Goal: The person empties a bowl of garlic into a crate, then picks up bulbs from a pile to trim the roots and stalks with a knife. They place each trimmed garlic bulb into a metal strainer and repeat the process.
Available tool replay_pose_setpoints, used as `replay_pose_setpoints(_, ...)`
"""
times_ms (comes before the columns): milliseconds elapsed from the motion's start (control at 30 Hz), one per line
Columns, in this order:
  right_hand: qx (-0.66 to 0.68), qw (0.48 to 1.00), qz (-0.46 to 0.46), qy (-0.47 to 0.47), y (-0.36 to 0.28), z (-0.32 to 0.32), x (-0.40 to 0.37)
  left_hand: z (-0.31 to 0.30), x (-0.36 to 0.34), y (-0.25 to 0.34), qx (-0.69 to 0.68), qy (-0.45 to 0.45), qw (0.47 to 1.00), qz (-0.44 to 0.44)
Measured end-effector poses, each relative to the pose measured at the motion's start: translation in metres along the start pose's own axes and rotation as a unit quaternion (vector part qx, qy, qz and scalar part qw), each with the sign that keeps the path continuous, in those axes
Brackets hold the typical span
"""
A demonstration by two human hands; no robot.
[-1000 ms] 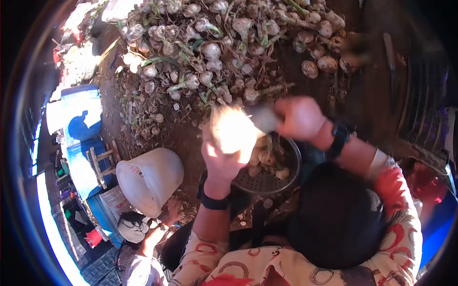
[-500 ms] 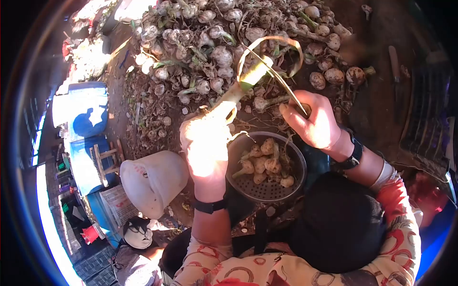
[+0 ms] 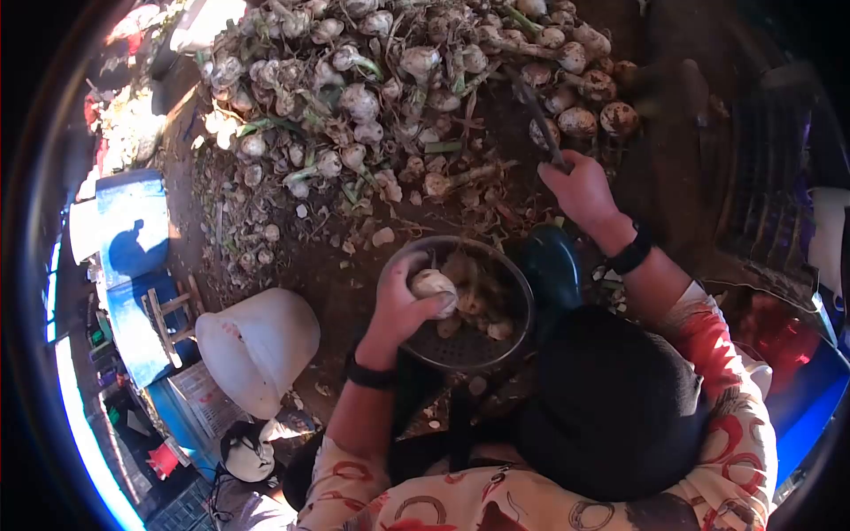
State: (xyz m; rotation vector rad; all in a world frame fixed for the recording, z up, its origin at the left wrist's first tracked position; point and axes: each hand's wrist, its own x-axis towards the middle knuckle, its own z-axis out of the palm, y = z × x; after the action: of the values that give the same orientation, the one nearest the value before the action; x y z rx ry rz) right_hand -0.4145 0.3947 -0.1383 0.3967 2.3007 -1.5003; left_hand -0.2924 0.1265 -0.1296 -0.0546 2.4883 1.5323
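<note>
My left hand (image 3: 397, 305) is closed around a pale onion (image 3: 434, 290), its long stalk no longer showing. The hand is over the left side of a metal colander (image 3: 460, 352). Inside the colander lie several trimmed onions (image 3: 498, 329), partly hidden by shadow. Farther right, my right hand (image 3: 584, 195) grips a knife (image 3: 542, 128), its dark blade pointing up and away to the left. Beyond both hands spreads a large heap of onions (image 3: 359, 102) with dry roots and stalks.
A white bucket (image 3: 266, 341) lies tipped at the left, near a small wooden stool (image 3: 164, 323) and blue containers (image 3: 133, 239). A dark green boot (image 3: 553, 265) is right of the colander. Dark crates (image 3: 779, 177) stand far right. Another person's cap (image 3: 248, 453) shows lower left.
The long green stalk has come off the onion in my left hand. That hand has moved down to the colander, while my right hand has swung the knife up and away.
</note>
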Motion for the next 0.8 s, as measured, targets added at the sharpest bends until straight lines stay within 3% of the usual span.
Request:
replay_pose_setpoints(33,-0.007,1.000,0.001,-0.005,0.001,0.002,-0.003,-0.003,0.011,0.010,-0.006,0.004,1.000,-0.005)
replay_pose_setpoints(100,-0.062,0.994,-0.085,0.042,0.003,0.007,-0.007,-0.010,0.049,0.027,0.177,0.149,0.972,0.030)
replay_pose_setpoints(167,-0.033,0.999,-0.034,0.001,0.004,0.014,-0.013,-0.004,0.097,0.024,0.171,0.024,0.985,0.027)
replay_pose_setpoints(233,0.005,1.000,0.013,-0.025,0.005,0.016,-0.014,0.017,0.131,-0.012,0.363,0.030,0.921,0.140)
replay_pose_setpoints(267,0.025,0.999,0.008,-0.036,0.008,0.015,-0.016,0.022,0.142,-0.030,0.361,0.029,0.921,0.145)
replay_pose_setpoints(333,0.029,0.998,0.016,-0.048,0.004,0.012,-0.021,0.025,0.155,-0.044,0.427,-0.134,0.890,0.090)
replay_pose_setpoints(367,0.032,0.998,0.019,-0.046,0.001,0.008,-0.023,0.025,0.155,-0.051,0.428,-0.139,0.888,0.091)
replay_pose_setpoints(433,0.043,0.993,0.078,-0.078,-0.009,-0.001,-0.023,0.019,0.147,-0.020,0.248,-0.087,0.965,-0.013)
replay_pose_setpoints(467,0.047,0.993,0.080,-0.076,-0.015,-0.002,-0.020,0.019,0.142,0.004,0.077,-0.067,0.991,-0.091)
replay_pose_setpoints(533,0.182,0.965,-0.121,-0.148,-0.028,0.006,-0.024,0.026,0.117,0.051,-0.120,-0.035,0.991,-0.041)
replay_pose_setpoints(567,0.181,0.964,-0.124,-0.149,-0.037,0.008,-0.025,0.031,0.103,0.073,-0.149,-0.014,0.989,-0.016)
replay_pose_setpoints(600,0.201,0.962,-0.089,-0.162,-0.047,0.009,-0.026,0.030,0.093,0.096,-0.174,-0.045,0.980,-0.088)
replay_pose_setpoints(633,0.221,0.958,-0.049,-0.176,-0.059,0.009,-0.030,0.034,0.087,0.098,-0.320,-0.046,0.945,-0.055)
replay_pose_setpoints(667,0.259,0.951,0.016,-0.165,-0.073,0.005,-0.033,0.034,0.081,0.092,-0.235,-0.044,0.970,0.039)
replay_pose_setpoints(700,0.318,0.934,-0.021,-0.160,-0.071,0.011,-0.028,0.032,0.077,0.093,-0.144,-0.041,0.980,0.132)
replay_pose_setpoints(733,0.300,0.938,-0.025,-0.172,-0.069,0.011,-0.032,0.031,0.069,0.095,-0.131,-0.014,0.989,0.061)
replay_pose_setpoints(767,0.282,0.941,-0.029,-0.184,-0.068,0.010,-0.039,0.020,0.065,0.096,0.037,0.006,0.994,0.099)
replay_pose_setpoints(800,0.284,0.940,-0.031,-0.187,-0.069,0.010,-0.043,0.015,0.062,0.094,0.122,0.043,0.978,0.164)
